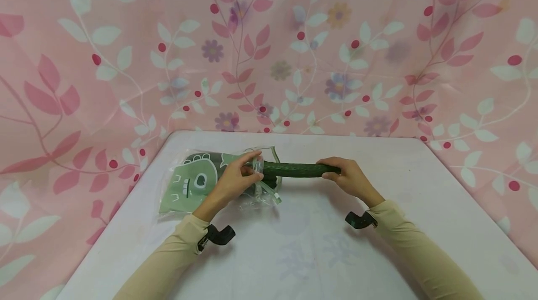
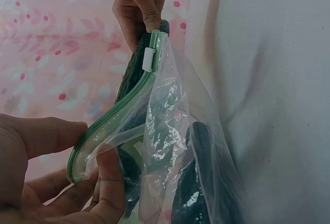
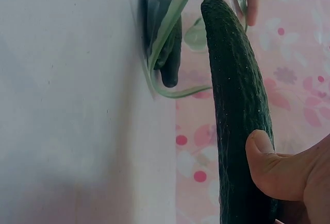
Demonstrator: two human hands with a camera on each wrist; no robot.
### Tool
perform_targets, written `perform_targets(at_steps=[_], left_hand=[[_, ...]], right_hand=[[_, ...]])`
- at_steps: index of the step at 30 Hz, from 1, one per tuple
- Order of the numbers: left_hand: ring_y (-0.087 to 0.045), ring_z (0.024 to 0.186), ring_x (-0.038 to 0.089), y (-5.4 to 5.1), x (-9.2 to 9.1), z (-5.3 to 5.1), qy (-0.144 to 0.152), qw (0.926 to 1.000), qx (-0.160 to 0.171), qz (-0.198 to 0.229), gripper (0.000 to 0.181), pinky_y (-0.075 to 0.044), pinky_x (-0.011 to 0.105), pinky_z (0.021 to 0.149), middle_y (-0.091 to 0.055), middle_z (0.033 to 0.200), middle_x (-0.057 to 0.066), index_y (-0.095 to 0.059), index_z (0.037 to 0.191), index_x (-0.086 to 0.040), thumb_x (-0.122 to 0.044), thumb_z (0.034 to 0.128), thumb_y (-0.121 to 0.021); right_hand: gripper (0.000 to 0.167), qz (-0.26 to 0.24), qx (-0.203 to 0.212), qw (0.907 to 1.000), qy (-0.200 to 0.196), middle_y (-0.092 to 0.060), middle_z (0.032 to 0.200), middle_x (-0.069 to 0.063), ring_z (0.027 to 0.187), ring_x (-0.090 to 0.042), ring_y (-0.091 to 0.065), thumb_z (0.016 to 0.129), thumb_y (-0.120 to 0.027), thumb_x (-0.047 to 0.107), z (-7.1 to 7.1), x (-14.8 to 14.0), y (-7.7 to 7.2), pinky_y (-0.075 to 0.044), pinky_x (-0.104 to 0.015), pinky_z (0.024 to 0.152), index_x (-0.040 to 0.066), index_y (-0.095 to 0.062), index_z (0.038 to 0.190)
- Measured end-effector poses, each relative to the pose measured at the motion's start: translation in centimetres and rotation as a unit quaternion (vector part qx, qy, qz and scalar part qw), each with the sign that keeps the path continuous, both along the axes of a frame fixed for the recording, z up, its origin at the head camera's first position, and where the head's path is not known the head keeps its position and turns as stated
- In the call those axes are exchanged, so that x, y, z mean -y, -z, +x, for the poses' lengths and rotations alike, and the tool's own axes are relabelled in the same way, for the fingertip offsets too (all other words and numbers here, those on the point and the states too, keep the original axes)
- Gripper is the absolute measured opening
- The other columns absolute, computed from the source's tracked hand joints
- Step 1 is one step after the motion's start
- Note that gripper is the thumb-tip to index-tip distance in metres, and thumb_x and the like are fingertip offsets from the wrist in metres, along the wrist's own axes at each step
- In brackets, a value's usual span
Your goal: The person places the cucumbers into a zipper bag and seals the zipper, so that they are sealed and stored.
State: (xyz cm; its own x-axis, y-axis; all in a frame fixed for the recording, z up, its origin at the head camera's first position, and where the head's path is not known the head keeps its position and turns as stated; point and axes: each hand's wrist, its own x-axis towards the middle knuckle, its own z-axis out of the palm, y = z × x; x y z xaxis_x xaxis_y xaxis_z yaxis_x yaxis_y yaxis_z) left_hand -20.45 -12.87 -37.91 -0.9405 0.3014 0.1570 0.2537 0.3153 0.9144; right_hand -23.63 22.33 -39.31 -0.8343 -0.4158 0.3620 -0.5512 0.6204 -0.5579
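A long dark green cucumber (image 1: 298,169) lies level above the table, its left end at the mouth of a clear zip bag (image 1: 191,190) with a green cartoon print. My right hand (image 1: 352,179) grips the cucumber near its right end, the thumb (image 3: 262,144) along its side. At the bag's mouth, my left hand (image 1: 233,181) holds the green zip edge (image 2: 116,105) between thumb and fingers. A white slider (image 2: 148,59) sits on that edge. Inside the bag are other cucumbers (image 3: 171,72), partly hidden by the print and shiny plastic.
The bag rests on a white-covered table (image 1: 294,253), left of the middle. Behind the table hangs a pink floral curtain (image 1: 269,47). A black wrist camera (image 1: 220,234) is on the left sleeve and another camera (image 1: 360,220) on the right.
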Motion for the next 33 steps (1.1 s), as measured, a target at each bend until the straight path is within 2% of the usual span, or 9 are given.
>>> perform_targets(at_steps=[4,6,18,25,33], left_hand=[[-0.064,0.096,0.022,0.0,0.0,0.0,-0.001,1.0,0.0,0.0,0.062,-0.046,0.035,0.072,-0.06,0.131,0.004,-0.047,0.148,-0.032,-0.019,0.0917,-0.071],[-0.063,0.096,0.022,0.0,0.0,0.0,0.0,1.0,0.001,0.001,0.063,-0.046,0.035,0.072,-0.06,0.131,0.003,-0.047,0.148,-0.032,-0.018,0.0916,-0.071],[-0.065,0.097,0.017,0.0,-0.1,0.0,0.0,1.0,0.005,-0.003,0.064,-0.047,0.032,0.069,-0.049,0.147,0.002,-0.047,0.149,-0.032,-0.018,0.0911,-0.071],[-0.065,0.095,0.019,-0.1,-0.1,0.1,-0.003,1.0,0.006,-0.007,0.063,-0.045,0.033,0.065,-0.051,0.144,0.002,-0.047,0.148,-0.035,-0.019,0.0916,-0.071],[-0.064,0.092,0.02,0.0,-0.1,0.1,-0.001,1.0,0.008,-0.004,0.063,-0.043,0.033,0.063,-0.048,0.148,0.001,-0.047,0.148,-0.034,-0.019,0.092,-0.071]], right_hand=[[0.035,-0.003,-0.003,1.0,-0.005,-0.07,0.124,-0.006,0.114,-0.027,-0.064,0.088,-0.075,0.012,0.0,0.7,0.0,-0.05,-0.049,0.092,0.015,-0.072,0.123],[0.035,-0.003,-0.006,1.0,-0.006,-0.07,0.122,-0.006,0.113,-0.026,-0.065,0.087,-0.076,0.011,0.0,1.0,0.1,-0.051,-0.048,0.092,0.015,-0.072,0.122],[0.034,0.0,-0.005,0.9999,-0.014,-0.071,0.121,-0.006,0.112,-0.026,-0.065,0.087,-0.075,0.01,-0.1,3.2,0.9,-0.051,-0.048,0.091,0.014,-0.073,0.121],[0.035,-0.014,-0.005,0.9995,-0.027,-0.072,0.12,-0.007,0.112,-0.026,-0.066,0.086,-0.077,0.01,-0.1,5.0,1.4,-0.051,-0.048,0.093,0.012,-0.073,0.12],[0.033,-0.019,-0.006,0.999,-0.04,-0.073,0.116,-0.006,0.109,-0.024,-0.067,0.084,-0.077,0.008,-0.3,7.3,1.8,-0.051,-0.046,0.094,0.011,-0.074,0.117]])
